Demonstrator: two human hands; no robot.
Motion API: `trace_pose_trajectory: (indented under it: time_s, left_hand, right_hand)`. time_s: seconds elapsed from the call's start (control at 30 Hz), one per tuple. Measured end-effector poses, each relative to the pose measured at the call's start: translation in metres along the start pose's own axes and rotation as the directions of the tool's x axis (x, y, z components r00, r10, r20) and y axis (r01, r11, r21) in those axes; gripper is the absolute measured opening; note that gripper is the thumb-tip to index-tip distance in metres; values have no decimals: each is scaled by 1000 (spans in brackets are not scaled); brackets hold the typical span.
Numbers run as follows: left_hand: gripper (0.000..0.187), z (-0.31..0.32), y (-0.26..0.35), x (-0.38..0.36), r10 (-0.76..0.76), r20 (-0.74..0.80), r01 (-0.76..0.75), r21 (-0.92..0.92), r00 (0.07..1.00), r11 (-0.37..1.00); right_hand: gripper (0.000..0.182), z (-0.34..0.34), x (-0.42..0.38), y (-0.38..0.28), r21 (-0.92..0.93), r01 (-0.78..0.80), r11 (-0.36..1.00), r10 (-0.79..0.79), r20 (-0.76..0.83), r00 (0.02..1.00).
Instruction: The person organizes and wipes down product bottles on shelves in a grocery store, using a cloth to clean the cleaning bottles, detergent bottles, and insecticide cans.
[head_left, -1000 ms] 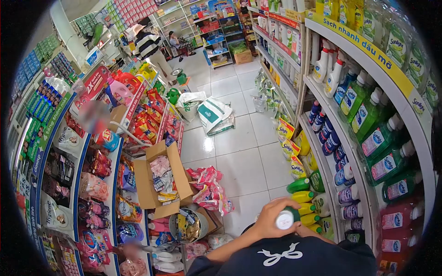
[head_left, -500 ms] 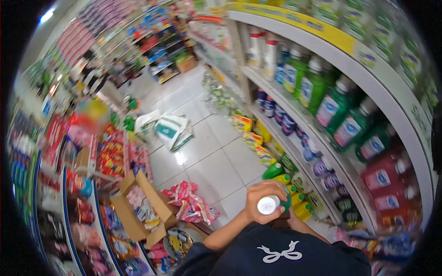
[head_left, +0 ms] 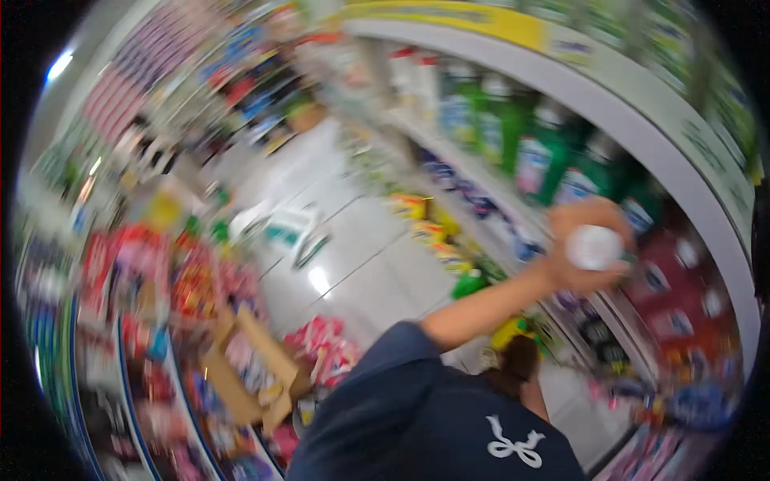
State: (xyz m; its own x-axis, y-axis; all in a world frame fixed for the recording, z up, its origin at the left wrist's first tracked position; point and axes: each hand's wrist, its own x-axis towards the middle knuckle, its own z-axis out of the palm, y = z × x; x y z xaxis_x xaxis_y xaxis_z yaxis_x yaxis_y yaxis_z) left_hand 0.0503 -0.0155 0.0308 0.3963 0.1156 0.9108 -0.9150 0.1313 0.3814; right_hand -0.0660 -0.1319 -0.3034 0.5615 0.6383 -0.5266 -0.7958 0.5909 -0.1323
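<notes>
My left hand [head_left: 589, 240] is closed around a bottle, seen from above, with its white cap [head_left: 594, 248] pointing up at me. Most of the bottle's body is hidden under the hand; a sliver of green shows at its side. My left arm reaches across to the right, and the hand is in front of the shelf, close to the green bottles [head_left: 573, 180] and the red bottles [head_left: 670, 301]. Low in the middle, beside my dark shirt, is a blurred dark brown shape, possibly my right hand [head_left: 517, 362]; its fingers cannot be made out.
The curved white shelf edge [head_left: 618, 104] runs along the right. Yellow packs [head_left: 429, 232] and bottles stand at the shelf's foot. An open carton [head_left: 281, 353], pink packs [head_left: 325, 345] and a white-and-green bag [head_left: 293, 232] lie on the floor. Stocked shelves line the left.
My left hand has carried the white-capped bottle from in front of my chest to the right and up, toward the shelf. My right hand no longer shows beside it. The view has shifted and blurred.
</notes>
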Motion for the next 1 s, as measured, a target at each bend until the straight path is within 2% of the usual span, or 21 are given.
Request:
trace_pose_trajectory:
  time_s: [0.03,0.07,0.13,0.2,0.23,0.33,0.43,0.53,0.63,0.73,0.83,0.93,1.0]
  left_hand:
    - [20,10,-15,-5,55,-64,-53,24,996,998]
    - [21,20,-32,-12,38,-59,-32,95,998,995]
    - [25,26,-43,-14,97,-32,-92,126,995,988]
    - [26,35,-55,-19,95,40,-100,164,995,981]
    - [27,34,-60,-23,46,61,-55,169,997,984]
    - [21,38,-74,-33,43,69,-53,150,997,987]
    - [21,38,-86,-44,-116,27,110,173,993,979]
    - [22,42,-88,-35,-368,-19,362,236,930,902]
    - [24,52,-104,-23,-430,-51,411,413,902,813]
    - [27,60,-118,-12,-566,8,516,402,824,757]
    - [32,68,-130,-9,-569,-79,522,516,818,679]
    - [36,76,-147,-15,-554,-239,592,486,797,643]
    - [39,80,-144,-12,-656,-162,640,480,737,600]
  right_hand:
    - [33,-3,-2,-4,-12,5,1000,-5,-16,1000]
    - [33,-8,-4,-7,-28,8,1000,-9,-25,1000]
    - [33,-15,-12,-10,-52,1,999,-4,-53,999]
    - [32,-25,-19,-17,-56,-7,998,3,-77,997]
    - [32,-29,-22,-21,-62,-19,998,14,-85,996]
    - [32,-42,-32,-32,-74,-25,997,16,-123,992]
    - [32,-52,-39,-41,-83,-30,996,16,-159,987]
    - [32,-59,-44,-47,-89,-48,995,32,-178,983]
    - [31,-65,-47,-53,-101,-57,993,37,-191,981]
    - [31,-68,-45,-56,-110,-68,992,46,-196,979]
    - [31,-72,-48,-60,-115,-70,991,45,-207,977]
    - [31,-74,-49,-66,-126,-69,990,40,-214,976]
    - [30,-75,-47,-70,-136,-64,989,34,-215,976]
